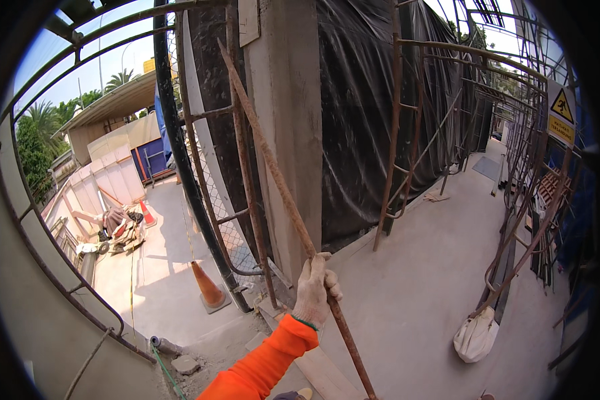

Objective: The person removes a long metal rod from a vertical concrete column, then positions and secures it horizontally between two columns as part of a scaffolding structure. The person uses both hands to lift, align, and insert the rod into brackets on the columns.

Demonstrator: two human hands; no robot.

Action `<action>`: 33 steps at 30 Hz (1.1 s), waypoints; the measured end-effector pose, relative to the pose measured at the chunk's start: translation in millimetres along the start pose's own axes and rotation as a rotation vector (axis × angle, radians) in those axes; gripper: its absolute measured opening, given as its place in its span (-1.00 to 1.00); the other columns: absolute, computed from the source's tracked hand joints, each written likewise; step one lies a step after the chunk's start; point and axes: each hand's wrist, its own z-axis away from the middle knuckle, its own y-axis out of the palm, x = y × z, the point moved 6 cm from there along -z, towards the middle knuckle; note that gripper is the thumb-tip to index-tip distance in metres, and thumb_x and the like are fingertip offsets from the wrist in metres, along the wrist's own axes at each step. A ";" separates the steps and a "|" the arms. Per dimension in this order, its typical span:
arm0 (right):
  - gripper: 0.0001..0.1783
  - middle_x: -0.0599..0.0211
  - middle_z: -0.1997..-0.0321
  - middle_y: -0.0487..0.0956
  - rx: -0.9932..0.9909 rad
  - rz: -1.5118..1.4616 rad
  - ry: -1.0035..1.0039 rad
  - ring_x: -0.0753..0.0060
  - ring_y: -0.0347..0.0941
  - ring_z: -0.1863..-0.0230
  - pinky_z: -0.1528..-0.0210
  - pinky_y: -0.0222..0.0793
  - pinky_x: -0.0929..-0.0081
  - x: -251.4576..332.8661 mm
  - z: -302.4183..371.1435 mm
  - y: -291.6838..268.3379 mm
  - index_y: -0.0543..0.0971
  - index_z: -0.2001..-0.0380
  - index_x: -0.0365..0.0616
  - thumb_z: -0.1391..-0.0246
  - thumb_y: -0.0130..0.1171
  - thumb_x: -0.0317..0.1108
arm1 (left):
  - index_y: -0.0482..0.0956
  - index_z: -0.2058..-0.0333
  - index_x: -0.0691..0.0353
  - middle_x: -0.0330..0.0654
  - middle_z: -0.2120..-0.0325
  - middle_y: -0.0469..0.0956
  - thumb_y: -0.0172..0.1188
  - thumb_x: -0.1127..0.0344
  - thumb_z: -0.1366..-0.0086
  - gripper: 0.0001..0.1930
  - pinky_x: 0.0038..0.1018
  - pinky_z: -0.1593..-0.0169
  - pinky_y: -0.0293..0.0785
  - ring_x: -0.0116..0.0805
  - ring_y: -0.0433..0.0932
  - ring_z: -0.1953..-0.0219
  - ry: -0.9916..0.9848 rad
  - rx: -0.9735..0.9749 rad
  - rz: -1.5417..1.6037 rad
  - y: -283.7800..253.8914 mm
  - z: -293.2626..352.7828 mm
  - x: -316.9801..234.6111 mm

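My left hand [313, 291], in a pale work glove below a bright orange sleeve [260, 360], is closed around a long rusty metal rod [267, 157]. The rod runs at a slant from the upper left, in front of a concrete column [290, 133], down past the hand to the lower edge. Its lower end is not clearly shown. Just left of the rod stands a rusty scaffold frame [241, 140]. My right hand does not appear.
An orange traffic cone [209, 288] stands left of the column. Black plastic sheeting [367, 120] covers the wall behind. Rusty scaffold frames [387, 153] line the right walkway, with a white sack [477, 335] at one's foot. Boards [323, 373] lie near my feet.
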 end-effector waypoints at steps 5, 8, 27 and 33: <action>-0.44 -0.06 0.08 0.69 -0.027 -0.193 -0.007 0.13 0.59 0.01 -0.05 0.49 0.13 30.5 -15.0 24.8 0.62 -0.07 -0.30 -0.39 0.16 0.04 | 0.34 -0.16 0.16 -0.32 0.57 0.25 -0.01 -0.03 -0.60 -0.59 -0.35 0.45 0.39 -0.43 0.30 0.61 0.002 0.057 -0.005 -7.0 -24.9 -24.8; -0.49 0.04 0.17 0.66 -0.024 -0.156 -0.010 0.20 0.55 0.09 -0.01 0.49 0.18 37.5 -24.9 37.7 0.62 -0.04 -0.30 -0.38 0.18 0.00 | 0.34 -0.14 0.21 -0.32 0.59 0.28 -0.04 0.02 -0.62 -0.62 -0.37 0.49 0.40 -0.43 0.32 0.64 0.033 0.087 0.007 -7.7 -35.8 -32.7; -0.51 -0.05 0.22 0.71 -0.108 -0.042 -0.058 0.15 0.65 0.13 0.08 0.54 0.18 37.5 -23.2 28.1 0.65 -0.05 -0.21 -0.41 0.17 0.03 | 0.32 -0.16 0.25 -0.29 0.56 0.35 -0.06 0.04 -0.64 -0.61 -0.39 0.48 0.48 -0.42 0.38 0.63 0.041 0.138 0.010 -12.3 -37.0 -30.5; -0.50 -0.01 0.26 0.71 -0.080 -0.020 -0.072 0.18 0.65 0.17 0.12 0.55 0.18 17.7 -39.2 42.0 0.67 -0.01 -0.22 -0.38 0.19 0.05 | 0.32 -0.17 0.24 -0.29 0.57 0.35 -0.06 0.04 -0.63 -0.61 -0.38 0.48 0.48 -0.41 0.39 0.63 0.032 0.130 -0.011 -14.9 -36.7 -29.5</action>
